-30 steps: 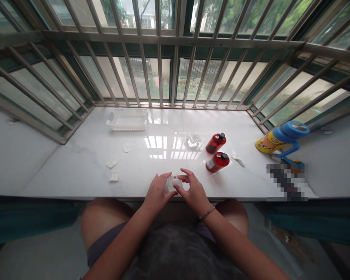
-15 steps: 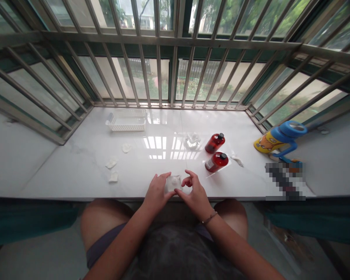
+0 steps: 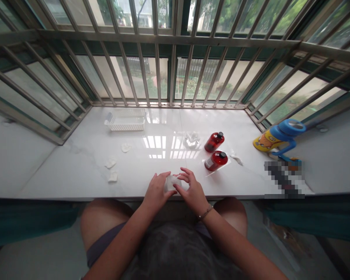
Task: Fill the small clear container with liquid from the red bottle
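Observation:
A small, squarish, translucent whitish piece (image 3: 170, 182) sits between my hands at the table's front edge; its exact kind cannot be made out. My left hand (image 3: 155, 191) grips it from the left, with the thumb along the near side and fingers on the far side. From the right, my right hand (image 3: 194, 194) pinches at its top and right side with thumb and index finger, the other fingers curled above. My fingers cover part of the piece. To the left lie thin white scraps, one squarish (image 3: 113, 177), one irregular (image 3: 111, 163) and one rounder (image 3: 126, 147).
Two red bottles with black caps, one farther (image 3: 214, 142) and one nearer (image 3: 215, 161), stand right of centre. Beside them are a clear glass dish (image 3: 191, 140) and a crumpled white strip (image 3: 236, 158). A white basket (image 3: 125, 123) sits back left, a blue-yellow flask (image 3: 275, 138) right.
My right hand has moved slightly left, its thumb and index finger closing over the whitish piece, where the index finger was raised before. My left hand keeps its grip.

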Demonstrator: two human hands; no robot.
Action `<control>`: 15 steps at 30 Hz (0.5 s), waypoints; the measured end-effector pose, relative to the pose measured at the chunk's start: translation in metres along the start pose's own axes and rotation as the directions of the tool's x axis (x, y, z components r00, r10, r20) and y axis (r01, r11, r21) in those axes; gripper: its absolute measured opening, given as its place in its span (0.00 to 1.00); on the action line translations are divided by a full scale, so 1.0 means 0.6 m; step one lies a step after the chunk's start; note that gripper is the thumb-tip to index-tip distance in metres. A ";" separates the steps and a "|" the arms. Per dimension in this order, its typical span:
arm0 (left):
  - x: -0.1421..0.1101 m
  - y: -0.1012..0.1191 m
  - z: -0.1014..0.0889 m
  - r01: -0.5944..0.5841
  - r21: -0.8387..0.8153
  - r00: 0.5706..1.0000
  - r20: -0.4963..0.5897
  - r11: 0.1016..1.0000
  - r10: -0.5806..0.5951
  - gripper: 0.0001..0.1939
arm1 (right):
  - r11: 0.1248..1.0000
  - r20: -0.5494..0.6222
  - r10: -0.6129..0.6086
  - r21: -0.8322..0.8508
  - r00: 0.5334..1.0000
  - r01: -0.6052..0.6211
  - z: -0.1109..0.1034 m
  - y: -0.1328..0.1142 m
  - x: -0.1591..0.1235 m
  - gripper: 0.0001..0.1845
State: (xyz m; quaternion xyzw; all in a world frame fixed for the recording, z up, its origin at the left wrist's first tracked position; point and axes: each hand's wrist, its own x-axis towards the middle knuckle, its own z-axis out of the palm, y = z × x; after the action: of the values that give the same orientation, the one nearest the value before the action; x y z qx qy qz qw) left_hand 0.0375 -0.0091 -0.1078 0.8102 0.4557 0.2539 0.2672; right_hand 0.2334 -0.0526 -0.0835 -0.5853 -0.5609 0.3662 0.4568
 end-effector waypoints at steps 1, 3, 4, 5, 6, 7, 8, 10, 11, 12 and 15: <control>0.000 0.000 0.000 0.000 0.001 1.000 -0.002 1.000 0.000 0.35 | 1.000 -0.007 -0.005 -0.003 1.000 0.005 0.000 0.003 0.001 0.34; 0.000 -0.001 0.001 0.001 0.001 1.000 -0.002 1.000 -0.001 0.36 | 1.000 -0.027 -0.016 -0.026 1.000 0.015 0.002 0.008 0.000 0.31; 0.000 -0.001 0.001 0.001 0.002 1.000 0.000 1.000 -0.001 0.36 | 0.999 -0.040 -0.021 -0.042 0.999 0.019 0.003 0.011 -0.002 0.29; 0.000 -0.001 0.001 0.001 0.002 1.000 0.001 1.000 -0.001 0.36 | 0.998 -0.056 -0.025 -0.057 0.998 0.022 0.005 0.014 -0.003 0.28; 0.000 -0.001 0.001 0.002 0.003 1.000 0.003 1.000 -0.002 0.36 | 0.997 -0.071 -0.028 -0.069 0.997 0.023 0.007 0.016 -0.004 0.27; 0.000 -0.001 0.001 0.004 0.004 1.000 0.003 1.000 -0.004 0.35 | 0.997 -0.086 -0.031 -0.076 0.996 0.024 0.008 0.017 -0.004 0.26; 0.001 -0.001 0.000 0.006 0.006 1.000 0.003 1.000 -0.006 0.35 | 0.996 -0.099 -0.032 -0.081 0.995 0.024 0.010 0.018 -0.004 0.26; 0.001 0.000 0.000 0.009 0.009 1.000 0.003 1.000 -0.009 0.35 | 0.995 -0.117 -0.040 -0.091 0.992 0.030 0.011 0.019 -0.003 0.26; 0.001 0.000 -0.001 0.010 0.010 1.000 0.003 1.000 -0.010 0.35 | 0.994 -0.120 -0.049 -0.102 0.992 0.037 0.010 0.019 -0.002 0.27; 0.001 0.000 -0.001 0.009 0.010 1.000 0.004 1.000 -0.009 0.35 | 0.992 -0.120 -0.060 -0.115 0.991 0.046 0.009 0.018 -0.002 0.29; 0.001 0.000 -0.002 0.003 0.007 1.000 0.011 1.000 -0.003 0.35 | 0.982 -0.104 -0.093 -0.175 0.990 0.074 0.002 0.017 -0.007 0.35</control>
State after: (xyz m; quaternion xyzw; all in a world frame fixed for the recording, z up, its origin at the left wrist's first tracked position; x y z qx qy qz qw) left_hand 0.0370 -0.0086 -0.1067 0.8120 0.4563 0.2474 0.2670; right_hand 0.2353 -0.0559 -0.0938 -0.6177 -0.5879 0.2640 0.4507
